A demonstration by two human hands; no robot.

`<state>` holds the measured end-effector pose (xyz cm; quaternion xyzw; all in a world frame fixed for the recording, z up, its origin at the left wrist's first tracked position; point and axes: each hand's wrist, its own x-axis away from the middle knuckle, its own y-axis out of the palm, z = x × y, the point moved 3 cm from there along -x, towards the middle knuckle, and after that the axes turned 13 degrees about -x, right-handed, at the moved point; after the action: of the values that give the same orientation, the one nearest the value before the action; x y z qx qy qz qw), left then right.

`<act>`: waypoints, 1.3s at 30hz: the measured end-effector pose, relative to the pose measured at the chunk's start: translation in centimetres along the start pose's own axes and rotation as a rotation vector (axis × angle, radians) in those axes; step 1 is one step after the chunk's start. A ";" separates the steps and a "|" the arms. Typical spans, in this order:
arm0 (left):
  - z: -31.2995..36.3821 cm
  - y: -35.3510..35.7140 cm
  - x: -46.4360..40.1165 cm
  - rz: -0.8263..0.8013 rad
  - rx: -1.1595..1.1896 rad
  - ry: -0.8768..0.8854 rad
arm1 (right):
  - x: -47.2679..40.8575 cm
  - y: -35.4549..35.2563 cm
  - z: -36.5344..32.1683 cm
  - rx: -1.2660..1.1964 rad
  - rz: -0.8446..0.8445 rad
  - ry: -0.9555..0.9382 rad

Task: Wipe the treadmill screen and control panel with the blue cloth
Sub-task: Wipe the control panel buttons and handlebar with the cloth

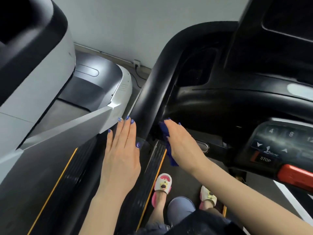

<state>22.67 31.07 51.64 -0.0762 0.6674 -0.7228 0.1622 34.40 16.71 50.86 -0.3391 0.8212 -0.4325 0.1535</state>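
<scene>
Two hands are showing from the head camera: the right hand (pixel 182 141) is pressing the blue cloth (pixel 166 143) against the treadmill's black handrail (pixel 152 92), left of the control panel (pixel 277 143), while the left hand (pixel 121 150) is hovering flat, fingers straight, holding nothing.

Treadmill belt (pixel 184 180) — two slippered feet (pixel 162 185) on it.
</scene>
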 end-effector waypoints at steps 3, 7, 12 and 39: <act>-0.4 -0.1 0.4 0.014 0.002 -0.045 | -1.2 -2.6 -1.9 -0.145 -0.009 -0.049; -0.9 -0.5 0.8 0.030 -0.015 -0.085 | -4.4 -3.0 -5.5 -0.334 -0.034 -0.175; -1.6 -0.8 1.2 0.039 -0.045 -0.141 | -5.3 -0.6 -5.5 -0.012 -0.077 -0.490; -0.9 1.0 -4.3 0.038 -0.044 -0.042 | -15.0 -2.0 -0.5 0.104 -0.163 -0.805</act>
<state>26.56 33.35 51.06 -0.0822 0.6809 -0.7030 0.1883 45.86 26.57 52.16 -0.5370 0.6432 -0.3169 0.4443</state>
